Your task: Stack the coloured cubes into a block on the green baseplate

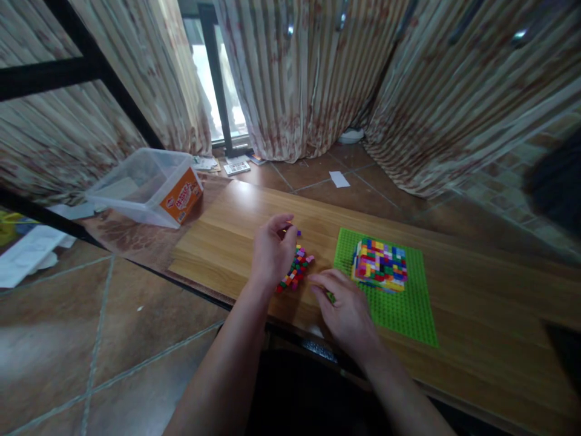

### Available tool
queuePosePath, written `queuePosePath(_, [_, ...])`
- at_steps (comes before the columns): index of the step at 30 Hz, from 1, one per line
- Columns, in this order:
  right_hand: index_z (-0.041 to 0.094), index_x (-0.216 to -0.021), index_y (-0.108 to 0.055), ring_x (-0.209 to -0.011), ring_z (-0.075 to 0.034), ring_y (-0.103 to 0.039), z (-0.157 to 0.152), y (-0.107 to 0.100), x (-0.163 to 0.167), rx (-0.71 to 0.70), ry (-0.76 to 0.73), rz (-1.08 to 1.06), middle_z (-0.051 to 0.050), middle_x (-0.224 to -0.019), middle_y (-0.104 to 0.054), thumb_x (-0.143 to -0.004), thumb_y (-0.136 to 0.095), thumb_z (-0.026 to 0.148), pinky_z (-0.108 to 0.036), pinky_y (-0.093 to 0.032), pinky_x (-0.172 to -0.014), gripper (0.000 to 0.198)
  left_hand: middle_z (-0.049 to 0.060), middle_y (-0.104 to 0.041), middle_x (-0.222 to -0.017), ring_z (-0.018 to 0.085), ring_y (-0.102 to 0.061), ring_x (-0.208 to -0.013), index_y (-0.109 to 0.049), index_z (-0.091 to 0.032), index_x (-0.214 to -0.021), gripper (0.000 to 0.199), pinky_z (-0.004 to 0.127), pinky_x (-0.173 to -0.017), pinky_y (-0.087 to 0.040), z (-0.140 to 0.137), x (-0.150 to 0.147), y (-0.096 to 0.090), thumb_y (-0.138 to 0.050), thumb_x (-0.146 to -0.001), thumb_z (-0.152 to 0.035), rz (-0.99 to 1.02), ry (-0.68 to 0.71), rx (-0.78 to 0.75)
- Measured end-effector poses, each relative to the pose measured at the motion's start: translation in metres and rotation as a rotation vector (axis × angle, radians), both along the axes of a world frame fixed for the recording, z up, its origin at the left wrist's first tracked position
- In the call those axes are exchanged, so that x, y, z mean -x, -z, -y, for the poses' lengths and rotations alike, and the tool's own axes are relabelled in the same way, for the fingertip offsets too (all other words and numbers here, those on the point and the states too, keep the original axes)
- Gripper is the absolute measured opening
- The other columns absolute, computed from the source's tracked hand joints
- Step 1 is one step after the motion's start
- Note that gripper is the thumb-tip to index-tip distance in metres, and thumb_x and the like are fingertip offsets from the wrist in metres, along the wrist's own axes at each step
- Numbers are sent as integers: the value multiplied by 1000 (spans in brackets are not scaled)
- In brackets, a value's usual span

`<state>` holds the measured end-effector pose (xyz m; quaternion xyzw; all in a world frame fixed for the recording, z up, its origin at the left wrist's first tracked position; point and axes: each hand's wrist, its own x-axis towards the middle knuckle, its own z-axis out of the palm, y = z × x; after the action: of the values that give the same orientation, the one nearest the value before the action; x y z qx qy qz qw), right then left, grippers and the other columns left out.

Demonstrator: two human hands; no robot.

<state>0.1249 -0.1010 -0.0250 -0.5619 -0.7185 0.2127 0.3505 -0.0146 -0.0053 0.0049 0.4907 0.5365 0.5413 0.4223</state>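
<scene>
My left hand is curved over the left side of a pile of small multicoloured toy bricks on the wooden tabletop. Its thumb and index finger bend towards each other, with tiny yellow and purple bits at their tips; what they grip is too small to make out. To the right of the pile, my right hand has its thumb and index finger pointing left, slightly apart, and no brick shows between the tips. Beside it lies a green studded baseplate, on which stands a block built of multicoloured bricks.
A clear plastic bin with an orange label stands on the patterned cloth at the table's left end. Past the table's far edge, a white paper and a small booklet lie on the tiled floor. Curtains hang behind.
</scene>
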Motion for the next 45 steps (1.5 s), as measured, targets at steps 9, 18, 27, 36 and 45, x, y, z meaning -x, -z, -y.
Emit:
queuePosePath(9, [22,-89,-67,-83,-23,-61,-2,10,26,-6,69,127,-4,-86,-67,-85,-71,33,-36,-47,-76,13,1,-68,-74,10,-61,-62,-69,-11,-100,24,19,-58,-44,-3,10,-3,-64,-77,-14,30,-63,-5])
queuePosePath(18, [22,-87,-63,-83,-24,-60,-5,22,38,-52,120,248,-6,-85,-67,-90,-61,25,-37,-44,-76,4,1,-70,-76,11,-63,-65,-71,-13,-99,23,21,-62,-47,-4,13,0,-65,-77,-17,30,-44,-6])
queuePosePath(27, [23,-86,-66,-81,-17,-66,4,0,23,-112,108,-56,-4,-88,-68,-93,-51,16,-30,-51,-74,18,3,-72,-78,13,-66,-68,-70,-12,-99,24,22,-65,-50,-1,7,-2,-63,-77,-15,16,10,13])
queuePosePath(36, [26,-92,-73,-92,-19,-69,11,-27,-47,-123,268,-154,-3,-99,-72,-92,-61,27,-35,-55,-83,13,5,-74,-85,16,-68,-73,-72,-16,-103,24,27,-70,-53,10,-15,6,-59,-83,-21,-252,183,-56])
queuePosePath(45, [24,-91,-77,-92,-21,-69,16,-23,-109,-96,408,-85,-6,-101,-71,-90,-62,32,-38,-55,-84,18,5,-75,-89,17,-69,-79,-71,-18,-103,26,27,-73,-53,28,-47,8,-52,-87,-13,-525,454,-159])
